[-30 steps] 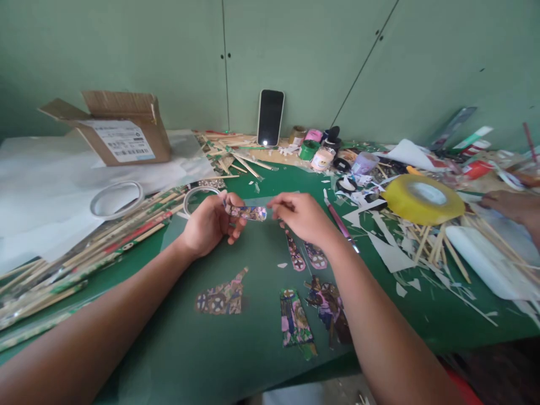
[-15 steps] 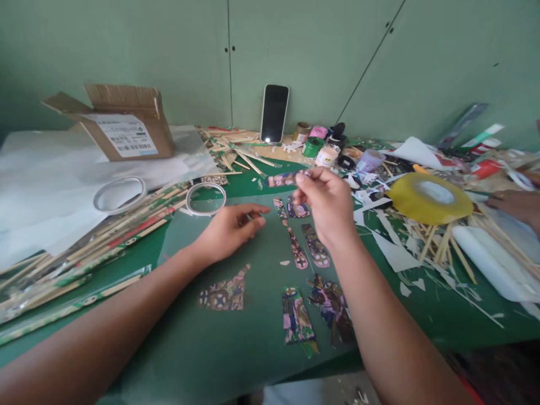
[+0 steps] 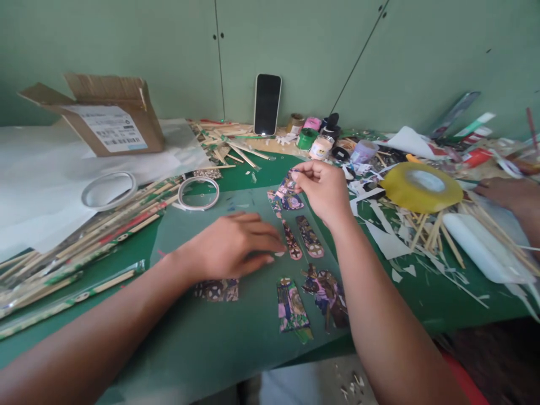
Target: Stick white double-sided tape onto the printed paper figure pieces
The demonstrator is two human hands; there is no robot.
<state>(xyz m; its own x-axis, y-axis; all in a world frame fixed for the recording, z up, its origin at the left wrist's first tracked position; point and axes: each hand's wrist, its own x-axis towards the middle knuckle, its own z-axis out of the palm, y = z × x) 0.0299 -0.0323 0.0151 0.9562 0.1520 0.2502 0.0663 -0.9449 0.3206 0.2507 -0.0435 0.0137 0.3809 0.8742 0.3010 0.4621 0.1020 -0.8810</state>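
My right hand (image 3: 321,187) pinches the end of a narrow patterned paper cutout (image 3: 287,183), its lower end over other pieces at the top of the translucent sheet (image 3: 177,337). My left hand (image 3: 242,243) hovers palm down over the sheet, fingers stretched out and holding nothing. It partly covers a brown patterned cutout (image 3: 217,290). Just right of its fingertips lie a thin cutout (image 3: 292,241) and a wider one (image 3: 310,236). Closer to me are a green and pink cutout (image 3: 292,306) and a dark, ragged-edged one (image 3: 325,295).
A phone (image 3: 267,104) leans on the wall beside paint jars (image 3: 321,147). On the left are a cardboard box (image 3: 113,126), tape rolls (image 3: 198,193) and wrapped sticks (image 3: 97,247). Yellow tape (image 3: 392,188), paper scraps (image 3: 388,247) and another person's hand (image 3: 508,194) are on the right.
My right hand has lowered the narrow cutout toward the pieces at the sheet's top, turning it steeper. My left hand has moved right and nearer me, partly covering the brown cutout.
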